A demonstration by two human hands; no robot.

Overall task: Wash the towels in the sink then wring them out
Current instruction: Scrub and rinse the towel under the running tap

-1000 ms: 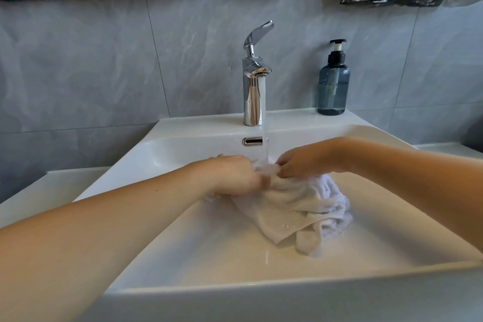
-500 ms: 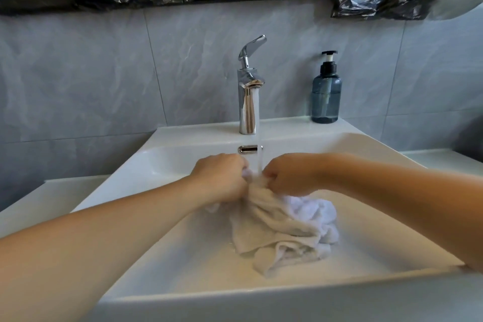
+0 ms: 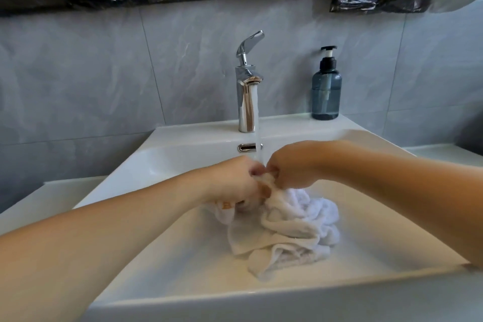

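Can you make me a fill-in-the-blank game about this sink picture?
1. Both hands, left and right, hold a white ____ in the sink.
2. Water runs from the ____ onto the cloth.
3. The soap bottle stands to the ____ of the tap's handle.
4. Black ____ sheeting hangs above the tiles.

Missing words: towel; tap; right; plastic

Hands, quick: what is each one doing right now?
Left hand: fingers curled, gripping the crumpled white terry towel.
Right hand: fingers curled, gripping the same towel.
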